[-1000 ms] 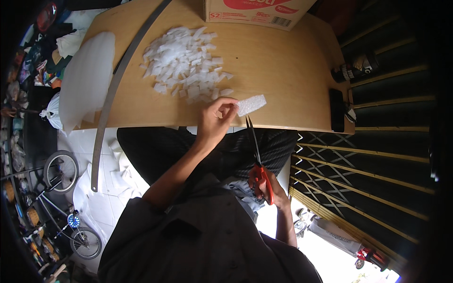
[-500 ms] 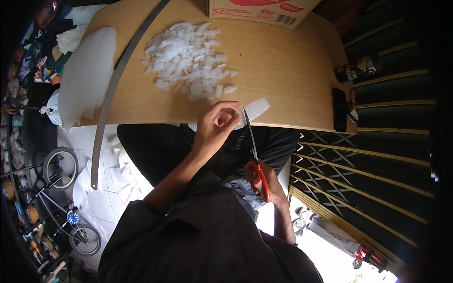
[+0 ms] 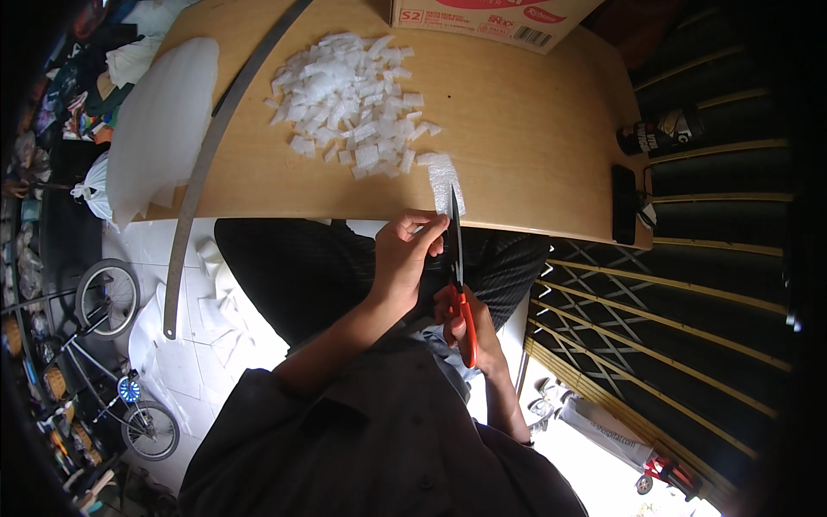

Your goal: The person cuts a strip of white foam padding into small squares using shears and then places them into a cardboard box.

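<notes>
My left hand [image 3: 403,258] is at the near edge of the table, thumb and fingertips pinched on the near end of a white foam strip [image 3: 442,175]. The strip reaches away over the tabletop. Red-handled scissors [image 3: 466,332] are gripped in my right hand [image 3: 482,332], their dark blades pointing away from me. The blade tips lie over the strip, just right of my left fingertips; how far the blades are apart is hard to make out. Beyond the strip is a heap of small cut white foam pieces [image 3: 340,99].
A long metal ruler [image 3: 207,155] crosses the table's left side and overhangs its edge, beside a white foam sheet [image 3: 164,121]. At the back stands a cardboard box [image 3: 482,21]. A black phone [image 3: 624,205] and a dark can [image 3: 659,131] are at the right edge.
Both hands have drawn slightly nearer to me. The foam strip has swung from pointing right to pointing away, and the scissors have shifted left, their tips now over it.
</notes>
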